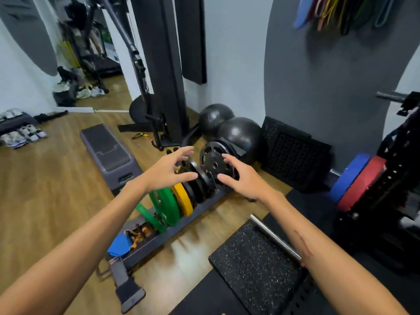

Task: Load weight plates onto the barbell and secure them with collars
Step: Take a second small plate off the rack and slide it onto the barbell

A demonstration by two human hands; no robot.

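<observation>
Left hand (168, 172) and right hand (244, 180): both spread and empty, at centre frame, flanking the black plate (214, 163) at the far end of the floor rack (172, 233). We judge the step as fetching a plate. Next: we close on its rim and lift. Barbell sleeve (276, 237), lower right, bare.

**Gym clutter round the floor**

Grey step platform (109, 151) on wood floor, 2 black exercise balls (229, 128) vs wall, resistance bands (341, 12) hung up top, shoes (25, 135) far left, speckled rubber mat (256, 267) nearby.
</observation>
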